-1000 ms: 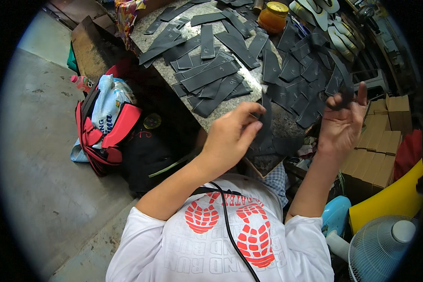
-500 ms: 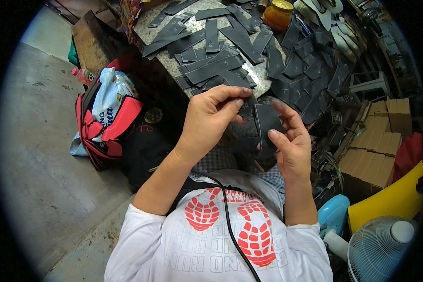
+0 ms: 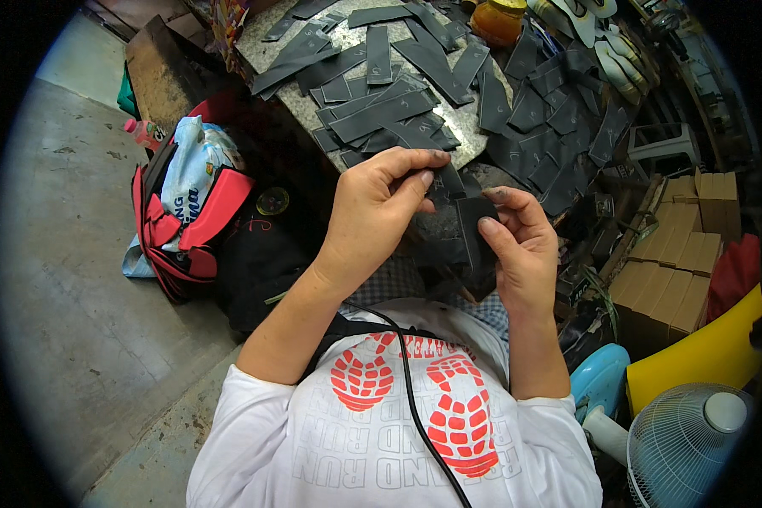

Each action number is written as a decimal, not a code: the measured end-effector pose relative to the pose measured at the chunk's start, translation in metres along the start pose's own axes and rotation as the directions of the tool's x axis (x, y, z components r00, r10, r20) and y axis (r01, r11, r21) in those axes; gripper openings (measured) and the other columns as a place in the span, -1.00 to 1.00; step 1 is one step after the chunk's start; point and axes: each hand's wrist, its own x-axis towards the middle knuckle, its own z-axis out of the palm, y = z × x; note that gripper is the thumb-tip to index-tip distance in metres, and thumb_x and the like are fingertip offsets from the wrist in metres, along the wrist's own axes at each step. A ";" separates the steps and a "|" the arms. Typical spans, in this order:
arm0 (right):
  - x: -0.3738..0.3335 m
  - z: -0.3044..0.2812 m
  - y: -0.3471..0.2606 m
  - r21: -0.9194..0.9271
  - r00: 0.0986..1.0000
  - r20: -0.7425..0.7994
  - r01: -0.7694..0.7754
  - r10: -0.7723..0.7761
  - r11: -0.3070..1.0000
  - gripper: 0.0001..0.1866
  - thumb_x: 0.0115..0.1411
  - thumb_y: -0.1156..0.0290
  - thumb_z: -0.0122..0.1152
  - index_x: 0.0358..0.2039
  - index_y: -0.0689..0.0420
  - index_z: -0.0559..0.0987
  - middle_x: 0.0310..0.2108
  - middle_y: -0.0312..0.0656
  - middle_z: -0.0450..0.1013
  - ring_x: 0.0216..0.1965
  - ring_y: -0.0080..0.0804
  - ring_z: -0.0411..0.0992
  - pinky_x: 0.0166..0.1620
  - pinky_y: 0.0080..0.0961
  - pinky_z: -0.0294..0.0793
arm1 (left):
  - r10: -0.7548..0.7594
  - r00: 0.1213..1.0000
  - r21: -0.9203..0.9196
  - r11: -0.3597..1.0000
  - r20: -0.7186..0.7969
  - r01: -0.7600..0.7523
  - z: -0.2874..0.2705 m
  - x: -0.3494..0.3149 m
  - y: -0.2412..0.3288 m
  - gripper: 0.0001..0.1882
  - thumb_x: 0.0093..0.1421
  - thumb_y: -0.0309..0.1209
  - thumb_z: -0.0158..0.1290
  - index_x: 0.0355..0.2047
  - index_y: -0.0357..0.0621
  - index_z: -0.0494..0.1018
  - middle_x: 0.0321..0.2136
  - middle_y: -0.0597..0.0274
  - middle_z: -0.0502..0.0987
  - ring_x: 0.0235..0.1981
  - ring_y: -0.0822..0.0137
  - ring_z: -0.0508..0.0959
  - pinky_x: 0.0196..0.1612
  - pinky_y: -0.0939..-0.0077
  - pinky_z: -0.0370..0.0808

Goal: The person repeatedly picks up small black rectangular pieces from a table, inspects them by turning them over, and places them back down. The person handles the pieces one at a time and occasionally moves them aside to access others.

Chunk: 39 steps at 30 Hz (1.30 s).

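Note:
My right hand [image 3: 523,237] pinches a black, leather-like strip [image 3: 472,227] between thumb and fingers. The piece hangs bent, with a paler cut edge along its left side. My left hand [image 3: 377,203] is closed, thumb against forefinger, at the end of a dark strip [image 3: 450,179] close by. Whether the two hands hold one piece or two is unclear. Beyond them, many flat black strips [image 3: 381,114] with pale handwritten marks lie scattered and overlapping on a speckled stone-like tabletop [image 3: 309,114].
More black pieces [image 3: 559,127] are heaped right of the tabletop, near an orange jar [image 3: 498,24] and pale sandals [image 3: 618,68]. Brown cartons [image 3: 673,262] and a fan [image 3: 690,444] stand at my right. A red-and-black bag [image 3: 216,216] sits at my left.
The strip in my right hand has turned and tilted, so less of its flat face shows. The right fingers have closed in on its upper edge. My left hand has barely moved.

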 end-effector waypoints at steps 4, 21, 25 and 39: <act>-0.003 0.007 0.003 -0.109 0.999 0.005 0.045 -0.045 0.993 -0.64 0.23 0.67 0.22 0.02 0.24 0.38 -0.33 -0.20 0.56 -0.32 -0.64 0.52 -0.25 -0.75 0.50 | -0.007 1.000 0.000 1.000 -0.002 0.007 0.003 -0.001 0.000 -0.76 0.30 -0.59 0.05 -0.05 -0.29 0.58 -0.12 0.24 0.62 -0.19 0.54 0.60 -0.22 0.69 0.59; 0.001 0.008 0.007 -0.242 0.995 -0.009 0.095 -0.100 0.966 -0.69 0.21 0.67 0.23 -0.09 0.20 0.36 -0.39 -0.28 0.50 -0.37 -0.74 0.45 -0.32 -0.78 0.43 | 0.037 0.999 0.031 0.999 0.024 -0.037 0.005 -0.003 -0.002 -0.76 0.30 -0.61 0.03 -0.05 -0.32 0.56 -0.12 0.22 0.61 -0.19 0.53 0.59 -0.23 0.71 0.56; 0.000 0.007 0.007 -0.225 0.995 -0.015 0.091 -0.097 0.970 -0.69 0.21 0.67 0.23 -0.09 0.20 0.36 -0.39 -0.28 0.50 -0.37 -0.74 0.45 -0.32 -0.79 0.43 | 0.027 0.999 0.015 1.000 0.023 -0.028 0.006 -0.003 -0.001 -0.76 0.30 -0.61 0.03 -0.05 -0.32 0.57 -0.13 0.22 0.61 -0.21 0.55 0.59 -0.24 0.72 0.55; -0.006 0.014 0.003 -0.275 0.994 -0.041 0.083 -0.098 0.958 -0.66 0.15 0.72 0.26 -0.12 0.18 0.39 -0.35 -0.37 0.39 -0.37 -0.77 0.39 -0.29 -0.81 0.38 | 0.025 1.000 0.041 0.999 0.001 -0.025 0.004 -0.003 -0.002 -0.75 0.30 -0.59 0.04 -0.03 -0.29 0.57 -0.11 0.25 0.61 -0.20 0.57 0.58 -0.22 0.71 0.56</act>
